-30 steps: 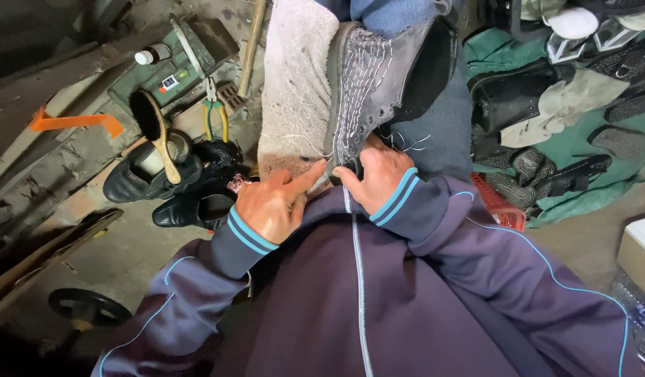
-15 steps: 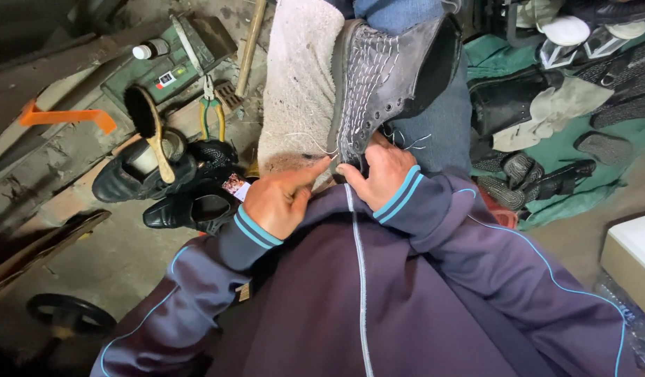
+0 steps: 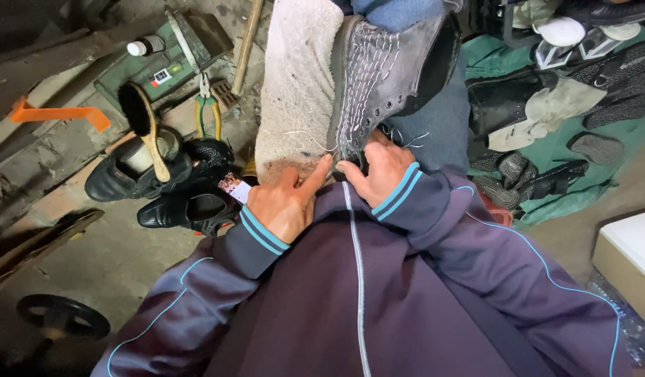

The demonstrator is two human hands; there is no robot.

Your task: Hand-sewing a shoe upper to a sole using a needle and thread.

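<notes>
A green metal box (image 3: 170, 61) lies at the upper left on the floor, and on its lid sits a small rectangular label (image 3: 162, 75) in white with red, yellow and dark patches. A small white-capped bottle (image 3: 145, 47) lies beside the box's far edge. Just left of the left hand (image 3: 284, 206), against the black shoes, sits a small packet (image 3: 233, 187) with a brown patterned end and a white end. At the right edge stands a white-topped cardboard box (image 3: 629, 255).
</notes>
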